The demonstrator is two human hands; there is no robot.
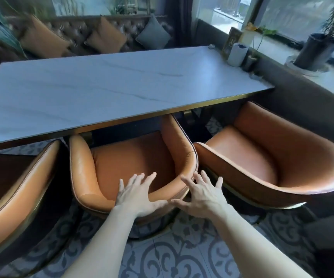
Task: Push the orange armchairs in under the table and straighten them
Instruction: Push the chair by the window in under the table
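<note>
Two bare forearms reaching over the patterned floor [182,255], left hand [135,194] and right hand [200,195] spreading their grip wide over the middle orange armchair [130,163] backrest rim, its front tucking under the marble surface [106,89], right armchair [272,157] angling outward, left armchair [15,189] sitting alongside.

a café or restaurant booth: marble table [110,91], tufted bench [77,31], orange armchairs [134,167].

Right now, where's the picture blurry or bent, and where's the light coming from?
Head view: daylight enters by the window at upper right and sheens the marble table; the far sofa and left edge are blurred; the wide lens bows the table's edge; both hands look sharp.
</note>
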